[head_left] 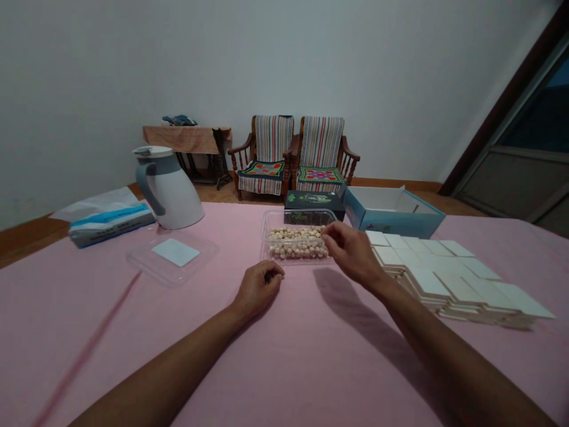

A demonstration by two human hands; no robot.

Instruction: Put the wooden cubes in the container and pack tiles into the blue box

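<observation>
While the left hand rests loosely closed on the counter, draped in creased pink cloth, the right hand pinches at the right rim of a clear, rounded-corner plastic container; can't tell if it grips anything. Inside, small roundish pale pieces, lumpy. Container sits mid-counter, just beyond left hand, open top up, long axis seemingly left-right.

One head-worn camera looks forward and down from the near side of the pink table toward the wall.
</observation>
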